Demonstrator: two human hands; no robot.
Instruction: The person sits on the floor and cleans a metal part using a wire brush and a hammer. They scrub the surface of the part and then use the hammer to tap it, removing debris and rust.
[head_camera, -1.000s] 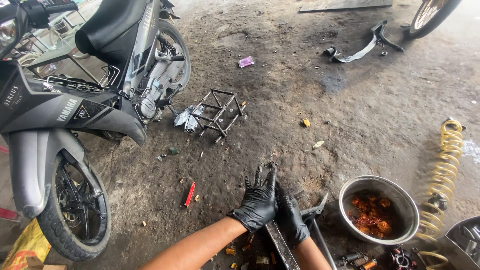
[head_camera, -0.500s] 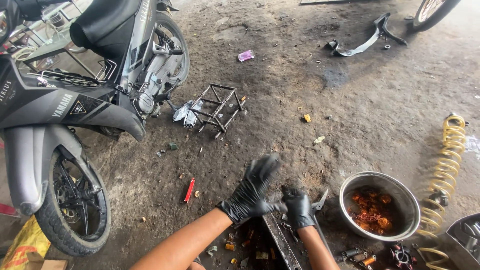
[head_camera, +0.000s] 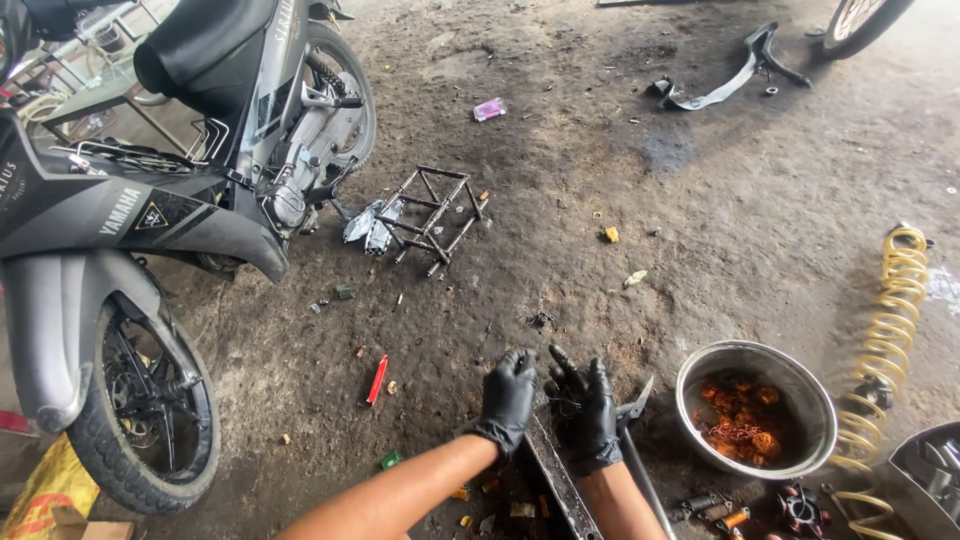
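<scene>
Beside a metal bowl (head_camera: 757, 420) of rust-orange parts on an oil-stained concrete floor (head_camera: 620, 150), two hands in black gloves work over a long dark metal rail (head_camera: 560, 485) that runs toward the camera. Just left of the bowl, the right hand (head_camera: 588, 415) rests at the rail's far end with its fingers (head_camera: 562, 365) spread and pointing up, pinching nothing that can be made out. Further left of the bowl, the left hand (head_camera: 507, 400) curls downward at the same end of the rail, fingers bent and close together; whether it grips anything cannot be told. Both hands sit nearly touching each other, bare forearms below the gloves. Right of the bowl, a yellow coil spring (head_camera: 890, 320) lies stretched along the floor, and small orange and black parts (head_camera: 790, 505) are scattered just below the bowl's rim. Well to the left of the bowl, a red-handled tool (head_camera: 377, 379) lies on the ground, and beyond it stands a grey motorcycle (head_camera: 150, 230) with its front wheel (head_camera: 150, 410) nearest the camera. Up and left of the bowl, a small black wire rack (head_camera: 430, 215) sits near the motorcycle's engine. Far above the bowl, a curved black plastic panel (head_camera: 725, 75) lies near another wheel (head_camera: 865, 20), and a small pink packet (head_camera: 489, 108) rests on the floor to the panel's left.
</scene>
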